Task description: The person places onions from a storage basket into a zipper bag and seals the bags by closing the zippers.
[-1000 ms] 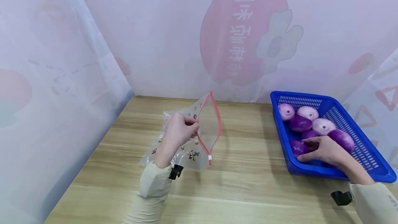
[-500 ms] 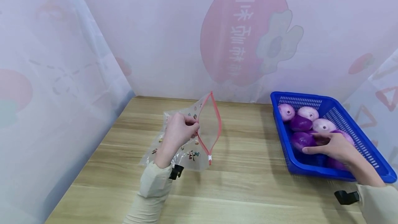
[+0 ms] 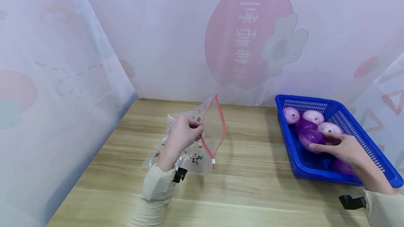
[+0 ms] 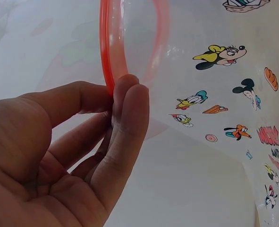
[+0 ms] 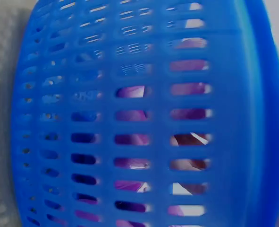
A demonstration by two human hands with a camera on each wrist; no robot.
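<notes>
In the head view my left hand [image 3: 183,134] pinches the red zip edge of a clear zip bag [image 3: 202,167] printed with small cartoon figures. The bag's mouth gapes to the right, with a white slider [image 3: 213,161] at its near end. The left wrist view shows the thumb and fingers [image 4: 135,111] on the red strip [image 4: 106,52]. My right hand [image 3: 345,150] grips a purple onion [image 3: 309,138] inside the blue basket [image 3: 298,169]. In the right wrist view, the slotted basket wall [image 5: 229,118] hides most of the hand and onions.
Several other onions lie in the basket, among them pale ones [image 3: 313,116] at the back and a purple one [image 3: 342,166] at the near side. The wooden table [image 3: 249,185] meets printed curtains [image 3: 170,45] at the back and left.
My right hand has shifted the gripped onion up and a little toward the back of the basket, away from the near left corner. The left hand and bag have stayed in place.
</notes>
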